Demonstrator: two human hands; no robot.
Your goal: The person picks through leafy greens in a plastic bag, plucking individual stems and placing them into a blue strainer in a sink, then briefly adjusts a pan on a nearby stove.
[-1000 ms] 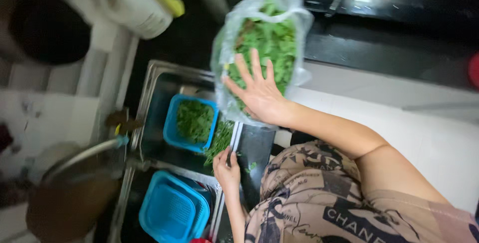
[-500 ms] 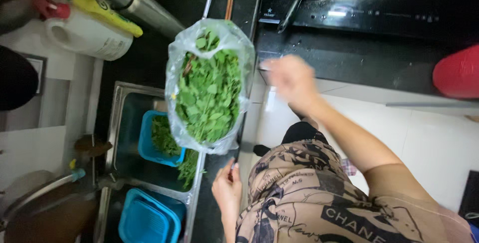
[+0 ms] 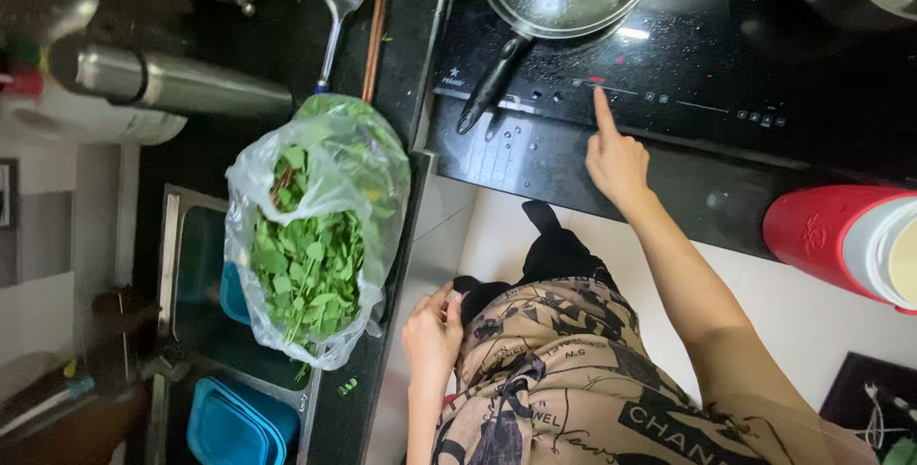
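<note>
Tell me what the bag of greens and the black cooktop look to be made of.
The clear bag of green leaves looks like thin glossy plastic film: see-through and crinkled. The flat black cooktop, touched by the right hand, seems polished glass or ceramic: it mirrors light.

We see bright green leaves (image 3: pixel 310 264) in a clear plastic bag (image 3: pixel 382 188), and blue tubs (image 3: pixel 239 422) in the steel-grey sink (image 3: pixel 170 236). The cooktop (image 3: pixel 764 54) is glossy black, the flask (image 3: pixel 841 245) red with a cream end, and the garment (image 3: pixel 564 379) tan with black print.
</note>
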